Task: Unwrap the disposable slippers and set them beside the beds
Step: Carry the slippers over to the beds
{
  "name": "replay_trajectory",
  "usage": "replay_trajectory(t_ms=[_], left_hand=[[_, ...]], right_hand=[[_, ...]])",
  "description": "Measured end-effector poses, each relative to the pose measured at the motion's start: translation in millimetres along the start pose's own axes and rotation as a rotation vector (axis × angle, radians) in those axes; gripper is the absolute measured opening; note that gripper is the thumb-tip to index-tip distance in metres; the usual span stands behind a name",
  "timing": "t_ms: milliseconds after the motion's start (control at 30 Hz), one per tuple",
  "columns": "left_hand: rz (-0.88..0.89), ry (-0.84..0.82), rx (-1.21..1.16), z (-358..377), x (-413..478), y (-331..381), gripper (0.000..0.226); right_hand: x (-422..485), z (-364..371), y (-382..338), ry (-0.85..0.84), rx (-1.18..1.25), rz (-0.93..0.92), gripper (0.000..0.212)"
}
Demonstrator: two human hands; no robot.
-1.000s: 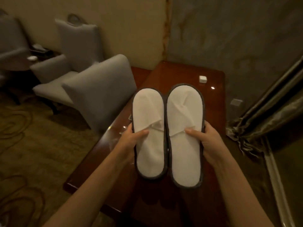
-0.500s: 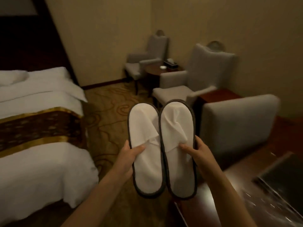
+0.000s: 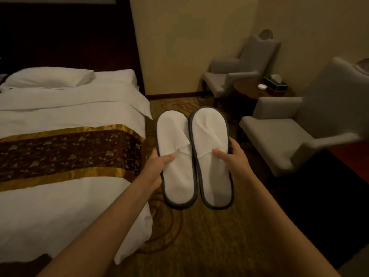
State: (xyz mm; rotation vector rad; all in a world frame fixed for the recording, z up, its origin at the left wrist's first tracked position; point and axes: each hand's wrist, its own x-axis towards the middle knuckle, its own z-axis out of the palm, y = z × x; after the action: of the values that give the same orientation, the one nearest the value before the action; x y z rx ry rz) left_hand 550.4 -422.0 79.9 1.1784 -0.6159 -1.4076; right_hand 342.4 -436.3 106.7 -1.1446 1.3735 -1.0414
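Observation:
Two flat white disposable slippers with dark grey edging are held side by side in the air, toes pointing away from me. My left hand (image 3: pixel 154 167) grips the left slipper (image 3: pixel 175 176) at its outer edge, thumb on top. My right hand (image 3: pixel 234 159) grips the right slipper (image 3: pixel 211 136) the same way. No wrapper is visible on them. They hang above the patterned carpet, just right of the bed (image 3: pixel 65 156), which has white linen and a brown-and-gold runner.
Two grey armchairs, one near (image 3: pixel 295 136) and one far (image 3: pixel 239 70), stand at the right with a small round table (image 3: pixel 255 90) between them, holding a tissue box and a small white dish. Patterned carpet (image 3: pixel 199 246) lies between bed and chairs. A dark headboard backs the bed.
My view has swung left from the wooden desk to the bed. Both hands kept the same grip on the slippers, which now hang beside the bed's edge.

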Motion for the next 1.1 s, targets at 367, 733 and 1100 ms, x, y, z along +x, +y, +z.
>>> replay_trajectory(t_ms=[367, 733, 1100], left_hand=[[0.041, 0.130, -0.051, 22, 226, 38, 0.051], [0.018, 0.367, -0.154, -16, 425, 76, 0.051], [-0.053, 0.634, -0.322, -62, 613, 86, 0.038]], right_hand=[[274, 35, -31, -0.193, -0.079, 0.017, 0.064], [529, 136, -55, -0.436, -0.154, 0.105, 0.057], [756, 264, -28, -0.719, -0.232, 0.153, 0.053]])
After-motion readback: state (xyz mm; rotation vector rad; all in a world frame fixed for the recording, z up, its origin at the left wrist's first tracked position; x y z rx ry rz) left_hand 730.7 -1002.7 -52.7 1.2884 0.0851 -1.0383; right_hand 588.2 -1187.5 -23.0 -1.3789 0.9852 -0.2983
